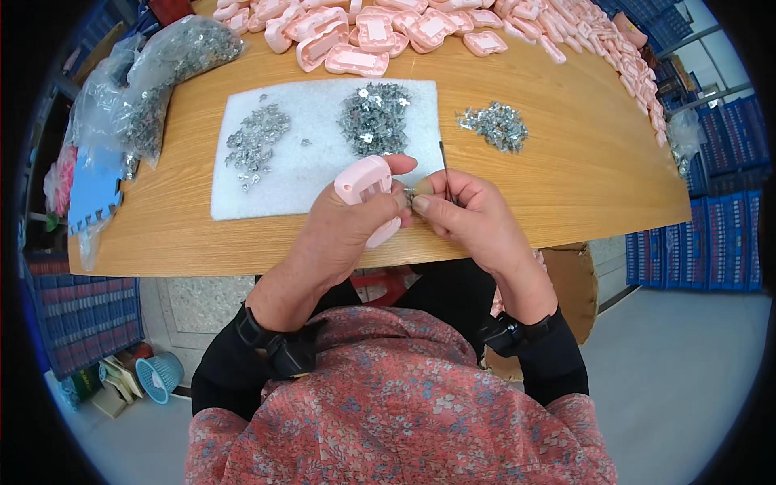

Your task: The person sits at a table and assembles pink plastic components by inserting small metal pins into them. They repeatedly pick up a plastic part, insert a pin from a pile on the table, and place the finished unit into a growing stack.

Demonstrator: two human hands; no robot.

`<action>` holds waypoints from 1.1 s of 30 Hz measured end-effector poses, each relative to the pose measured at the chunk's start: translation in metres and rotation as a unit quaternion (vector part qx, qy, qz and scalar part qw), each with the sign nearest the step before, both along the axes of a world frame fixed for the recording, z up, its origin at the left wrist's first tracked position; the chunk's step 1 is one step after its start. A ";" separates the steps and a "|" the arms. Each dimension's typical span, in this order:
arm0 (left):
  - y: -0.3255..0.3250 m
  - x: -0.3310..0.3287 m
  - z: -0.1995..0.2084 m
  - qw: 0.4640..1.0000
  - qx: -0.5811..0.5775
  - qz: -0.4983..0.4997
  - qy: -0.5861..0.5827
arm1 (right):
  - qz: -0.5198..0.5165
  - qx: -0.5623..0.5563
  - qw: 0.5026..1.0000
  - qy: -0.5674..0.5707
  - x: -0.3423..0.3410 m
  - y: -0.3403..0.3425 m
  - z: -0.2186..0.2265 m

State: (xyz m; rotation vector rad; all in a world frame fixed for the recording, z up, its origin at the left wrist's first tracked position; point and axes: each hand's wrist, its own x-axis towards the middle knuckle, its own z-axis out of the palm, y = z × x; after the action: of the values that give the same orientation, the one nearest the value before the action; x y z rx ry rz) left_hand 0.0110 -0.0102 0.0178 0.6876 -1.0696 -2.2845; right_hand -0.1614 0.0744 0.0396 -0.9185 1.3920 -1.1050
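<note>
My left hand [356, 218] is closed around a pale pink plastic shell [362, 179], which is tilted, with a rectangular opening in its middle. Thumb and fingertips of my right hand [469, 210] pinch a small shiny metal piece [410, 194] against the left fingertips, at the shell's right side. A thin dark rod-like tool [444, 162] sticks up from between my right fingers; its lower end is hidden in the grip. Just beyond the hands, a white foam sheet [315, 178] carries a dense heap of metal clips [376, 117] and a looser scatter of small metal parts [257, 141].
Another small heap of metal parts [497, 125] lies on the wooden table [566, 178] right of the foam. Pink shells [376, 32] are piled along the far edge and far right. Clear bags of metal parts [182, 52] sit at the far left, beside a blue foam mat [93, 194].
</note>
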 end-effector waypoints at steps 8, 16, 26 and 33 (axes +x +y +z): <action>-0.012 0.010 -0.001 0.963 0.192 -0.099 0.159 | -0.045 -0.051 0.997 0.028 0.001 0.005 0.005; -0.008 0.012 -0.008 0.964 0.205 -0.112 0.130 | -0.036 -0.184 0.977 0.106 0.029 0.004 0.017; -0.004 0.014 -0.009 0.963 0.233 -0.113 0.073 | -0.010 -0.286 0.860 0.423 0.032 -0.007 0.007; 0.001 0.007 -0.001 0.971 0.227 -0.079 -0.014 | 0.004 -0.278 0.788 0.550 0.038 -0.001 0.006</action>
State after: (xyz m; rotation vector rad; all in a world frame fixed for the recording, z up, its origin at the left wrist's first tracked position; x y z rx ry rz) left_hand 0.0181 -0.0093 0.0165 0.8351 -0.6274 -2.6996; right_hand -0.1237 0.0733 0.0454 -2.2399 1.9740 -0.9891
